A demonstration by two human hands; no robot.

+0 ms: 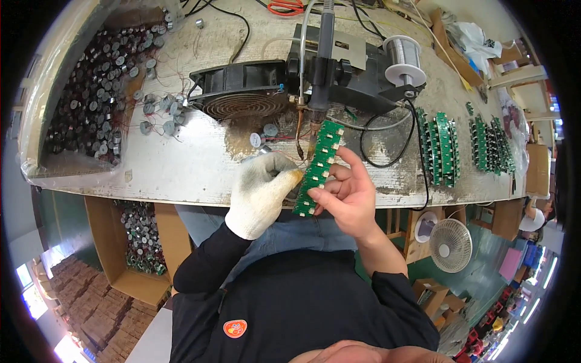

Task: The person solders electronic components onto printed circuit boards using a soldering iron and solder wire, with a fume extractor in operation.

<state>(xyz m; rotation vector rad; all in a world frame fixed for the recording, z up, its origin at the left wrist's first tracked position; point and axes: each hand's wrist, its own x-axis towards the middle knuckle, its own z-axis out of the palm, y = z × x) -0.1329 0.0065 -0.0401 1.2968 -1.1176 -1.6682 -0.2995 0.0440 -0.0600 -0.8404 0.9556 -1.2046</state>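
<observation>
The long green circuit-board strip looks smooth and faintly glossy; the white knitted cloth glove, matt; the pale bench, scuffed, rough at right; the coiled silvery wire, shiny metal.

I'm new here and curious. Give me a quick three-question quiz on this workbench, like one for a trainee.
1. Which hand wears the white fabric glove?
2. True or false: the black, box-framed fan with a ringed grille is left of the silver wire spool with pale rims.
3. Complete: the narrow green strip in the bare hand is a ____ board.

Key: 1. The left hand. 2. True. 3. Circuit.
</observation>
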